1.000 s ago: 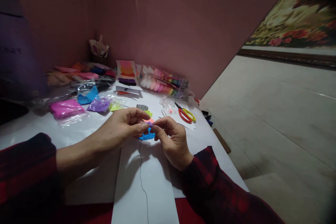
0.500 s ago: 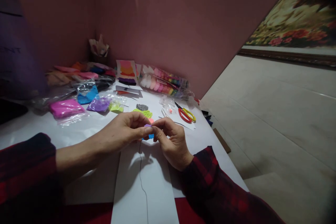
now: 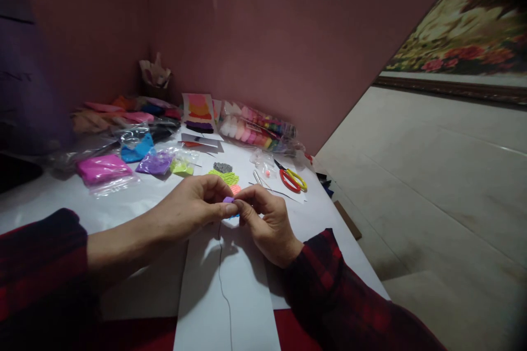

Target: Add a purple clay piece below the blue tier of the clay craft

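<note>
Pink wall panels (image 3: 267, 38) enclose a white counter (image 3: 329, 230), with pale tiles (image 3: 444, 175) at right; a long sheet of white paper (image 3: 247, 296), bearing a thin dark line (image 3: 221, 277) that may be thread or ink, overlaps the near edge. Above the far part of this sheet, a small lump of purple clay (image 3: 228, 199) is held between two hands; the left hand (image 3: 191, 203) has its fingers closed on it from the left; the right hand (image 3: 269, 222) has its fingers pinched at the lump's right edge, their exact contact partly hidden. Close by lie patches of blue clay (image 3: 234, 216), coral clay (image 3: 236, 190), lime clay (image 3: 225, 176) and grey clay (image 3: 223, 166); the lime and grey patches show a textured surface. Handling, judged from appearance: the purple lump is probably very light, soft and easily dented, perhaps faintly tacky rather than slippery; opposite edges seem the best hold, pressed lightly with the fingertips; a hard squeeze would likely flatten or tear it. At right lie scissors (image 3: 290, 181), likely stiff, best taken by the red and yellow handles; at left, a plastic bag of purple clay (image 3: 155, 164) looks soft and slick.
</note>
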Action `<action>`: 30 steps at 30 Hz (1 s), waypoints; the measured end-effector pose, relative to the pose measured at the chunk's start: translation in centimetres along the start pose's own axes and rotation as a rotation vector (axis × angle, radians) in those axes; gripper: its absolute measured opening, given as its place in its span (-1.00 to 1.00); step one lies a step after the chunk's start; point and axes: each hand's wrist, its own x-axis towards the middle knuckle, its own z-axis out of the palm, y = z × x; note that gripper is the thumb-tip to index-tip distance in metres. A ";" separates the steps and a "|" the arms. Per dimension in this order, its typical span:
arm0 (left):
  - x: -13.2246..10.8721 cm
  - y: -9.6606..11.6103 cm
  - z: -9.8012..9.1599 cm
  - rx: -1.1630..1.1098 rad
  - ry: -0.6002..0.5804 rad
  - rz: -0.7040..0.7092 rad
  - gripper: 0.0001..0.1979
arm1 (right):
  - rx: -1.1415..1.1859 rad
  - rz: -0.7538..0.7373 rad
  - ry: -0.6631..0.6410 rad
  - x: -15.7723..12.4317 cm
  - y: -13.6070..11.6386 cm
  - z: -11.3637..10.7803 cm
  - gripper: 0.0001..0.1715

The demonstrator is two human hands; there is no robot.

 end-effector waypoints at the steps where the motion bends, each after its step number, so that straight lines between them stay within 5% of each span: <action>1: 0.0 0.0 0.0 -0.003 0.001 -0.006 -0.78 | -0.004 -0.001 -0.006 0.0 0.0 0.0 -0.92; 30: 0.4 -0.5 0.0 0.052 -0.026 -0.059 -0.78 | -0.102 -0.036 -0.102 0.1 -0.1 -0.2 -0.92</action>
